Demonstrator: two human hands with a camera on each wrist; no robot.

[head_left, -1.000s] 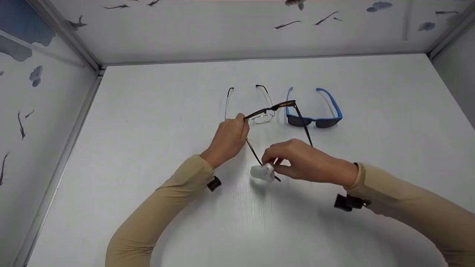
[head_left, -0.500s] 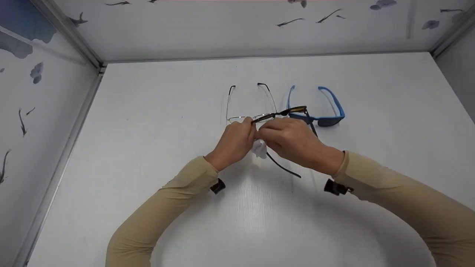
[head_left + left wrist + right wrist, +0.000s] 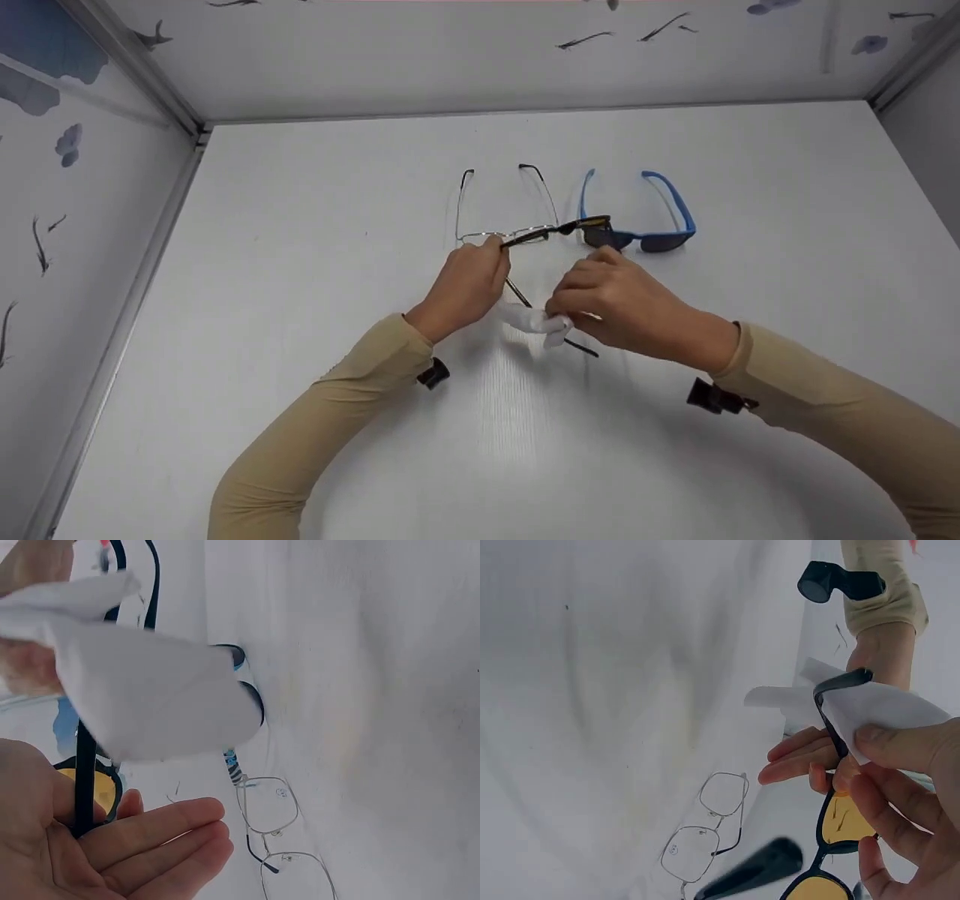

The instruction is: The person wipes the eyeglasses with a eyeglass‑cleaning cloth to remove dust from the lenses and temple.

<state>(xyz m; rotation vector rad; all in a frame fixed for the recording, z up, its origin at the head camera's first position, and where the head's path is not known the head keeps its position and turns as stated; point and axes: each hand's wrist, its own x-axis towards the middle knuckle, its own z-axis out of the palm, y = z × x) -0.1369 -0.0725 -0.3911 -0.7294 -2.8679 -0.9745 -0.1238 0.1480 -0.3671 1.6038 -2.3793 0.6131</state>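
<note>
My left hand [image 3: 463,283] holds a pair of black-framed glasses [image 3: 571,226] with yellow lenses [image 3: 844,817], gripping one temple near its hinge. The glasses are raised above the table with their temples pointing toward me. My right hand [image 3: 621,304] pinches a white cloth [image 3: 529,319] against that same temple, partway down its length. In the left wrist view the loose part of the cloth [image 3: 157,694] hangs across the temple [image 3: 85,780]. The temple's curved tip [image 3: 844,681] sticks out past the cloth in the right wrist view.
Thin metal-framed glasses [image 3: 491,235] lie on the white table [image 3: 315,210] just beyond my left hand, temples pointing away. Blue sunglasses [image 3: 664,241] with dark lenses lie to their right. Patterned white panels [image 3: 480,67] bound the table.
My right hand first slid the cloth up the temple to my left hand, then drew it back toward the tip. The left hand keeps its grip and the glasses have shifted slightly.
</note>
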